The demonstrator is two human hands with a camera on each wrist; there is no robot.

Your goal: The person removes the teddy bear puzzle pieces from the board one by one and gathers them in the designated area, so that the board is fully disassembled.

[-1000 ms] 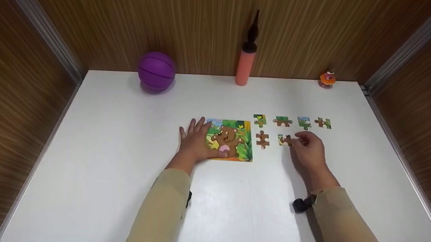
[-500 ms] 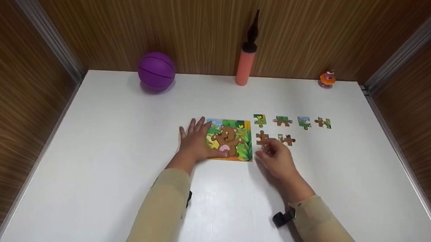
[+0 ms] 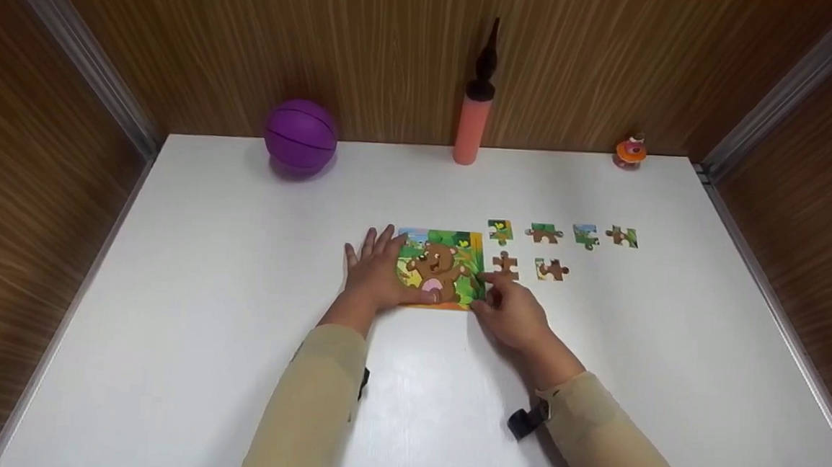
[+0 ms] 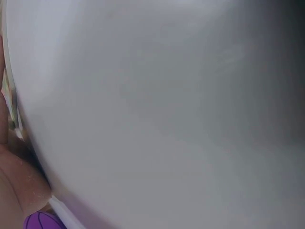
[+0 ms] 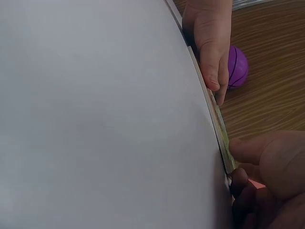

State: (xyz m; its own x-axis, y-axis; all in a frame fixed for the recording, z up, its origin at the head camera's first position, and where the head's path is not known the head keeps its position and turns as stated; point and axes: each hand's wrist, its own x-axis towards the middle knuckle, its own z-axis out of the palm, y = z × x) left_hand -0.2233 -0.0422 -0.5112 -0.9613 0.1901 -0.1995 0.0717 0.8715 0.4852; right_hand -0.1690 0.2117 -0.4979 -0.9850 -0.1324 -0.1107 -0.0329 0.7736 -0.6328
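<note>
A square jigsaw puzzle point(image 3: 437, 271) with a brown bear picture lies flat on the white table in the head view. My left hand point(image 3: 374, 271) rests over its left side, fingers spread and thumb along the near edge. My right hand point(image 3: 516, 313) holds the lower right corner between thumb and curled fingers. In the right wrist view the thumb point(image 5: 245, 149) touches the puzzle's thin board point(image 5: 214, 114) from above. Close behind the right hand lies a brown puzzle piece point(image 3: 506, 263), partly covered. The left wrist view shows mostly tabletop.
More loose puzzle pieces point(image 3: 551, 269) lie in two rows right of the puzzle. Along the back stand a purple ball point(image 3: 300, 136), a pink pump point(image 3: 471, 128) with a black nozzle and a small orange toy figure point(image 3: 630, 153). Wood-grain walls point(image 3: 398, 52) enclose the table.
My right hand has moved left from the bear-and-yellow piece, past the brown piece, to the puzzle's lower right corner. My left hand has stayed in place.
</note>
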